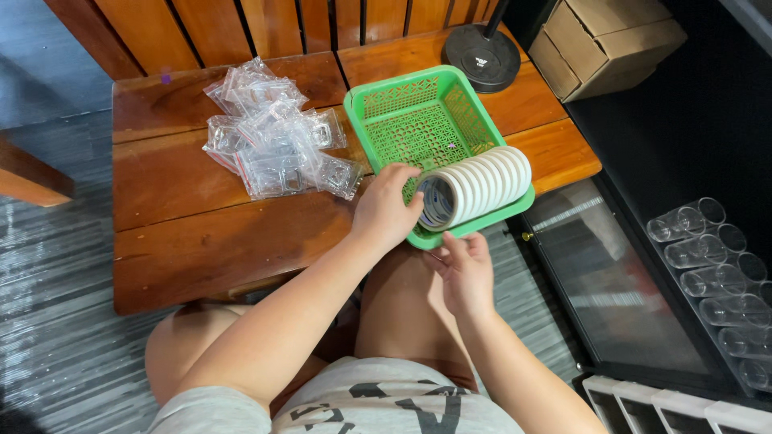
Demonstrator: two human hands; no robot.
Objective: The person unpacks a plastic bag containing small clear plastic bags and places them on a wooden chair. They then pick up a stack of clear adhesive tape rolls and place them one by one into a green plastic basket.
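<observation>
Head view: a stacked row of white tape rolls (pixel 481 186) is laid on its side in the near end of the green perforated basket (pixel 402 100) on the wooden table (pixel 185 233). The left hand (pixel 386 210) is closed on the row's near end; the right hand (pixel 465 272) is held open beside the basket rim. The rolls are judged light, stiff and prone to separating, so both ends should be gripped. Small clear plastic bags (pixel 273 141) are piled nearby.

Bare tabletop (pixel 193 233) between plastic bags (pixel 273 141) and table edge.

Looked like a home or small shop corner: wooden bench (pixel 201 233), cardboard boxes (pixel 603 40), clear plastic tubes (pixel 708 257).
</observation>
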